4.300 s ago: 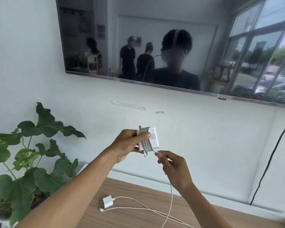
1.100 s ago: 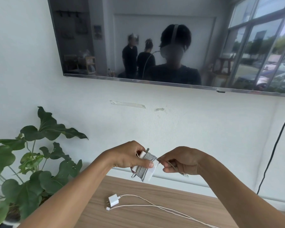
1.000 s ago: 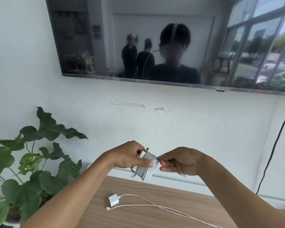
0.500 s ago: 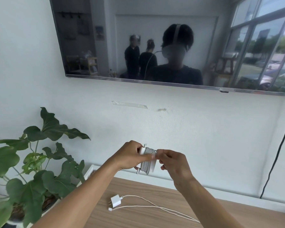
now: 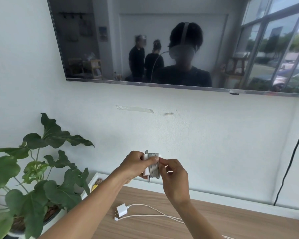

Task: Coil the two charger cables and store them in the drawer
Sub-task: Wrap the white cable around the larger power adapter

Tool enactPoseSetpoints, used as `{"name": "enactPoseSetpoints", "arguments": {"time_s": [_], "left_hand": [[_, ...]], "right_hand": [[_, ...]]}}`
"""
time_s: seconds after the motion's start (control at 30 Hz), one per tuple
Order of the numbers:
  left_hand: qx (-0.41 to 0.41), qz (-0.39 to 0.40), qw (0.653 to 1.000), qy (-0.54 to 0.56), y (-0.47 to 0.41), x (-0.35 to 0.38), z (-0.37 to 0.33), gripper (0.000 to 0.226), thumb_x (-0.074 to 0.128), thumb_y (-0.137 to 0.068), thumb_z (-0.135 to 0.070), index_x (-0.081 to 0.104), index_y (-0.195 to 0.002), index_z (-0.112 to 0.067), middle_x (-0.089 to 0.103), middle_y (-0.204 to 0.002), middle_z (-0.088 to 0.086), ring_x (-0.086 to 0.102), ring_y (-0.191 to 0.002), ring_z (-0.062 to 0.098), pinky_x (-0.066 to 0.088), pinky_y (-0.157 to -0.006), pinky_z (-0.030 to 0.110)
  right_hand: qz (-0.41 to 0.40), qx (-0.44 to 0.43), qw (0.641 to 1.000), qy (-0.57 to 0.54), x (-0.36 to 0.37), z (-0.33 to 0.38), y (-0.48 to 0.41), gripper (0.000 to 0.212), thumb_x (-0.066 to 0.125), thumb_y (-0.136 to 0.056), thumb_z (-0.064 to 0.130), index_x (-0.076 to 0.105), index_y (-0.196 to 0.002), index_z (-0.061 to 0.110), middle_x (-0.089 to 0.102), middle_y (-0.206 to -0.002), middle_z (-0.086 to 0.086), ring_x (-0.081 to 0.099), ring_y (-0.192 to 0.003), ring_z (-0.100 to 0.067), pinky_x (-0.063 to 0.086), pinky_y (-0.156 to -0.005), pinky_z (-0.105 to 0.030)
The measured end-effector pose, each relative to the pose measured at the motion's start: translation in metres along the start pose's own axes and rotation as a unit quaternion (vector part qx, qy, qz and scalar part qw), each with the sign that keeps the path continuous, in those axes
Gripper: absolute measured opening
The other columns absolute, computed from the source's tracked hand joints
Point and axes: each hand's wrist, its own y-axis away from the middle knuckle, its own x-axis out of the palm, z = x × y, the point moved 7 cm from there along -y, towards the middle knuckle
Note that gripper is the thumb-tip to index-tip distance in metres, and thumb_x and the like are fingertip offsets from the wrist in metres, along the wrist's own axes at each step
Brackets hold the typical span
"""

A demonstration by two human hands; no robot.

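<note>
Pale wall under a mounted television (image 5: 110,40), with both grips raised on one wound charger above the wooden desk (image 5: 223,223).

The left grip (image 5: 136,165) curls round a white adapter (image 5: 145,173), its thumb laid across the grey cable (image 5: 154,169) wound tightly about the adapter. The bundle is held in the air at mid-frame, clear of the desk. The right grip (image 5: 174,178), at 3 o'clock of the bundle, pinches the grey cable at the coil's upper edge between thumb and forefinger. At 6 o'clock below the bundle, a small white plug (image 5: 122,210) lies flat on the desk. Its white cable (image 5: 154,216) is uncoiled and trails toward 4 o'clock. A leafy potted plant (image 5: 41,169) stands at 8 o'clock, and a black cord (image 5: 292,161) hangs down the wall at 3 o'clock.
</note>
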Motion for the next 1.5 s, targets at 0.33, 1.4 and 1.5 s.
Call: {"name": "enactPoseSetpoints", "arguments": {"time_s": [0.33,1.4,1.5], "left_hand": [[0.006,-0.03,0.999,0.008,-0.003,-0.004,0.009,0.033,0.078,-0.079,-0.034,0.068,-0.094,-0.007,0.07,-0.098,0.022,0.074,-0.078,0.031,0.062,-0.063,0.041],[0.097,0.086,0.977,-0.168,0.021,0.01,-0.003,0.065,0.087,-0.058,-0.051,0.049,-0.105,-0.027,0.069,-0.083,-0.007,0.058,-0.064,0.001,0.044,-0.061,0.02],[0.097,0.064,0.982,-0.15,0.02,0.003,-0.01,0.054,0.09,-0.064,-0.035,0.06,-0.105,-0.016,0.056,-0.063,-0.012,0.048,-0.046,-0.005,0.035,-0.048,0.012]], "right_hand": [[0.057,0.022,0.998,0.005,0.006,-0.006,-0.001,0.025,0.059,-0.09,0.008,0.069,-0.108,0.023,0.064,-0.076,0.006,0.055,-0.064,-0.003,0.04,-0.059,-0.01],[0.285,0.153,0.926,0.194,0.012,0.026,-0.056,0.037,0.051,-0.094,0.033,0.057,-0.063,0.014,0.056,-0.068,-0.008,0.043,-0.059,-0.019,0.032,-0.052,-0.026],[0.261,0.042,0.919,0.292,0.018,0.045,-0.047,0.035,0.048,-0.094,0.032,0.056,-0.065,0.015,0.058,-0.068,-0.003,0.05,-0.063,-0.02,0.037,-0.056,-0.027]]}}
